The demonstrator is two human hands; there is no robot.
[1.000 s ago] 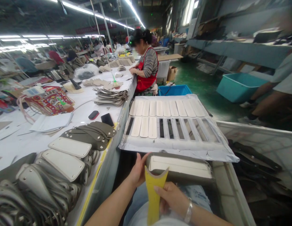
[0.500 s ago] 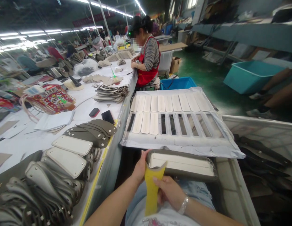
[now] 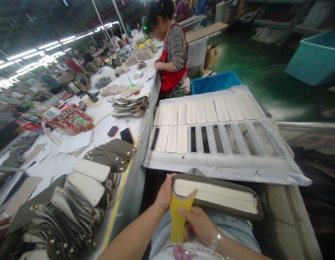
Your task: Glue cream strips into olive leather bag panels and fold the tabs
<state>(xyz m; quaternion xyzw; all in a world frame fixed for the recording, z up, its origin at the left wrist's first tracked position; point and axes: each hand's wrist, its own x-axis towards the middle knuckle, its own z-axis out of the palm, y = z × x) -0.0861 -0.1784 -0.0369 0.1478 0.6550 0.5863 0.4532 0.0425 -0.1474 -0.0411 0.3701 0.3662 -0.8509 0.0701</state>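
My left hand [image 3: 164, 193] grips the near left end of a long olive-grey bag panel [image 3: 218, 198] lined with white strips, lying across my lap. My right hand [image 3: 197, 226] holds a yellow forked scraper tool [image 3: 179, 213] upright, its notched top pressed against the panel's left end. Just beyond the panel lies a plastic-wrapped slotted board [image 3: 218, 159] carrying two rows of white oblong strips [image 3: 199, 112]; the front row holds three strips at its left and open slots to the right.
A long white worktable [image 3: 75, 159] on my left holds piles of grey panels [image 3: 67, 206], a black phone [image 3: 126, 135] and a patterned bag [image 3: 71, 121]. A person in a red apron [image 3: 174, 57] works further along. Blue bins [image 3: 216, 81] stand on the green floor.
The view has tilted down and shifted closer. Both hands keep their hold on the panel and the yellow tool, with the tool still at the panel's left end.
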